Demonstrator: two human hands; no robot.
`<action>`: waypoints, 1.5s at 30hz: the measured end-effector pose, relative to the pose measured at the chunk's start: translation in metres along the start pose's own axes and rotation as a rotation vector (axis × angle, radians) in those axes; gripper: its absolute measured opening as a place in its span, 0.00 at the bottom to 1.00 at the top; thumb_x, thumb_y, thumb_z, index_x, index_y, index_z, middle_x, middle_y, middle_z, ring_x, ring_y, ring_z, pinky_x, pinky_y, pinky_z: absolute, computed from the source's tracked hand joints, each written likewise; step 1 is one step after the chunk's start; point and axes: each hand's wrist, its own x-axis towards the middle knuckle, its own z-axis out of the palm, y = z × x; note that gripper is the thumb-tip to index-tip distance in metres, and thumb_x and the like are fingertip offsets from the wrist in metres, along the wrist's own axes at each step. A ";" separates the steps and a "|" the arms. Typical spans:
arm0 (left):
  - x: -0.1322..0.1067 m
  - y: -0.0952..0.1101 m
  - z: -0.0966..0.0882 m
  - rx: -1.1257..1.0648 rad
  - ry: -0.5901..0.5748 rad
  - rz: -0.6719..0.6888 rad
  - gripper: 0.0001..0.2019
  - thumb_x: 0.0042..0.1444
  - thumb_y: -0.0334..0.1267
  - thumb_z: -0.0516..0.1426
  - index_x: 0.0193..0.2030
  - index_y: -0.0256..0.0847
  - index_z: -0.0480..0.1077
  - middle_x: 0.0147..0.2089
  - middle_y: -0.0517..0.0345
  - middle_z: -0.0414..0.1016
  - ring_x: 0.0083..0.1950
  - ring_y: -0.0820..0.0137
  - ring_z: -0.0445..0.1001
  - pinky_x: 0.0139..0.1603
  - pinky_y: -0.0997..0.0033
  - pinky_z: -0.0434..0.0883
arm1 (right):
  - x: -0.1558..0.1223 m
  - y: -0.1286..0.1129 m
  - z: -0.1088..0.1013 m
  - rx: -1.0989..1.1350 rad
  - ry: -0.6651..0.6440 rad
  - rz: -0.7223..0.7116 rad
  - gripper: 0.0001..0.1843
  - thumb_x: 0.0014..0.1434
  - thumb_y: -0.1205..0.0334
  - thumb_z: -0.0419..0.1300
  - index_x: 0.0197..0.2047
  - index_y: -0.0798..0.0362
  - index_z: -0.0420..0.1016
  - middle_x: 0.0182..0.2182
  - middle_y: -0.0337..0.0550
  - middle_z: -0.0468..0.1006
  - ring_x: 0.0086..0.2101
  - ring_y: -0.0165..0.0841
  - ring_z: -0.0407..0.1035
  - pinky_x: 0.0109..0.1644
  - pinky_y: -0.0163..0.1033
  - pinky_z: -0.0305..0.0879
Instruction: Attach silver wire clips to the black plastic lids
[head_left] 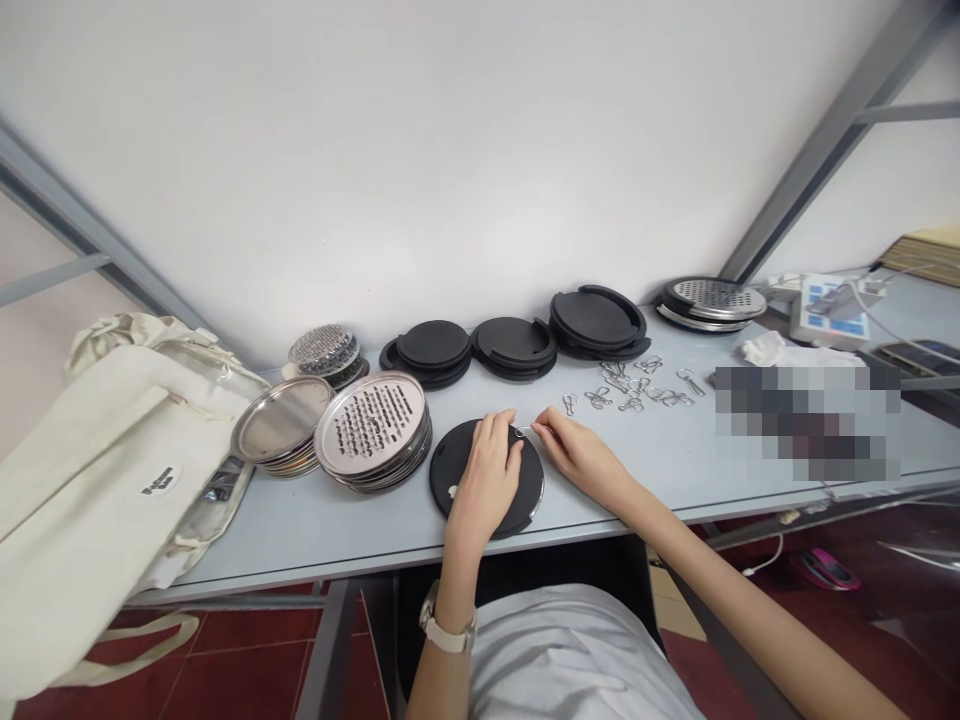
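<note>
Head cam: L hand [491,462] lies flat on black disc [529,484] nr worktop [322,528] front edge, R hand [574,450] pinching wire clip [526,429]; disc may skid if L eases.

Prob. wkshp: stacked grater discs [373,422]

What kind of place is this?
Likely a small assembly bench: stacked grater discs, black round bases and loose metal clips lie on a grey table by a wall.
</note>
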 end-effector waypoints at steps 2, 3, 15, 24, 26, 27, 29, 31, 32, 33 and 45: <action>0.000 0.000 0.000 0.006 0.000 0.002 0.15 0.65 0.30 0.47 0.57 0.42 0.59 0.53 0.49 0.65 0.58 0.63 0.64 0.59 0.55 0.65 | 0.000 -0.001 0.001 -0.003 -0.052 -0.019 0.09 0.69 0.59 0.44 0.38 0.49 0.60 0.27 0.39 0.71 0.26 0.34 0.68 0.31 0.36 0.62; 0.000 0.000 0.000 0.009 0.001 0.005 0.15 0.65 0.30 0.47 0.57 0.42 0.59 0.53 0.49 0.65 0.58 0.63 0.64 0.59 0.55 0.65 | 0.000 -0.001 0.001 -0.001 -0.073 -0.036 0.09 0.69 0.59 0.44 0.38 0.49 0.60 0.28 0.40 0.71 0.27 0.34 0.68 0.31 0.36 0.62; 0.000 0.002 -0.001 0.027 0.005 0.011 0.12 0.64 0.29 0.48 0.52 0.43 0.62 0.50 0.51 0.67 0.56 0.63 0.66 0.57 0.56 0.66 | 0.002 0.002 0.008 -0.103 -0.076 -0.078 0.10 0.69 0.61 0.43 0.35 0.50 0.59 0.25 0.39 0.69 0.24 0.34 0.65 0.30 0.36 0.59; 0.002 0.001 -0.002 0.035 -0.014 0.061 0.14 0.64 0.28 0.47 0.54 0.43 0.64 0.52 0.54 0.70 0.56 0.64 0.66 0.59 0.58 0.65 | 0.001 0.002 0.004 -0.065 -0.101 -0.085 0.09 0.68 0.63 0.43 0.35 0.50 0.59 0.26 0.39 0.69 0.25 0.33 0.65 0.31 0.36 0.59; 0.002 0.000 -0.002 0.036 -0.023 0.056 0.15 0.64 0.28 0.47 0.55 0.43 0.65 0.53 0.54 0.70 0.56 0.64 0.66 0.59 0.57 0.65 | 0.001 0.002 0.003 -0.049 -0.097 -0.098 0.09 0.68 0.63 0.44 0.35 0.50 0.59 0.26 0.39 0.69 0.25 0.33 0.65 0.31 0.36 0.58; 0.002 0.000 -0.002 0.037 -0.026 0.054 0.16 0.64 0.28 0.47 0.55 0.44 0.65 0.54 0.54 0.70 0.57 0.64 0.66 0.59 0.57 0.64 | 0.001 0.001 0.003 -0.044 -0.096 -0.104 0.09 0.68 0.63 0.44 0.34 0.50 0.59 0.26 0.39 0.69 0.25 0.33 0.65 0.31 0.36 0.58; 0.002 0.000 -0.002 0.042 -0.031 0.048 0.16 0.64 0.28 0.47 0.56 0.44 0.64 0.55 0.54 0.70 0.57 0.64 0.66 0.60 0.56 0.64 | 0.001 0.001 0.002 -0.035 -0.095 -0.111 0.09 0.68 0.64 0.44 0.34 0.50 0.60 0.26 0.39 0.69 0.25 0.33 0.64 0.31 0.36 0.58; 0.003 0.000 -0.001 0.046 -0.034 0.046 0.16 0.65 0.28 0.47 0.57 0.44 0.64 0.55 0.54 0.70 0.57 0.64 0.66 0.60 0.56 0.63 | 0.001 0.000 0.002 -0.029 -0.101 -0.109 0.09 0.68 0.64 0.44 0.35 0.50 0.59 0.26 0.39 0.68 0.25 0.32 0.64 0.31 0.36 0.57; 0.003 0.000 -0.001 0.046 -0.035 0.045 0.16 0.65 0.28 0.47 0.57 0.43 0.64 0.55 0.54 0.70 0.58 0.64 0.66 0.60 0.56 0.63 | 0.001 0.000 0.002 -0.025 -0.105 -0.106 0.09 0.68 0.64 0.44 0.35 0.50 0.59 0.26 0.39 0.68 0.25 0.32 0.63 0.31 0.36 0.57; 0.003 0.000 -0.001 0.046 -0.037 0.045 0.16 0.65 0.28 0.47 0.57 0.43 0.64 0.55 0.54 0.70 0.58 0.64 0.66 0.61 0.57 0.63 | 0.001 0.000 0.002 -0.022 -0.109 -0.101 0.08 0.68 0.64 0.44 0.35 0.50 0.59 0.26 0.39 0.68 0.26 0.32 0.63 0.31 0.36 0.57; 0.003 0.000 -0.001 0.038 -0.027 0.055 0.17 0.64 0.29 0.47 0.58 0.44 0.64 0.55 0.52 0.70 0.58 0.63 0.67 0.59 0.55 0.65 | 0.001 0.001 0.003 -0.003 -0.124 -0.049 0.08 0.67 0.63 0.45 0.34 0.49 0.53 0.24 0.36 0.64 0.23 0.32 0.61 0.29 0.35 0.55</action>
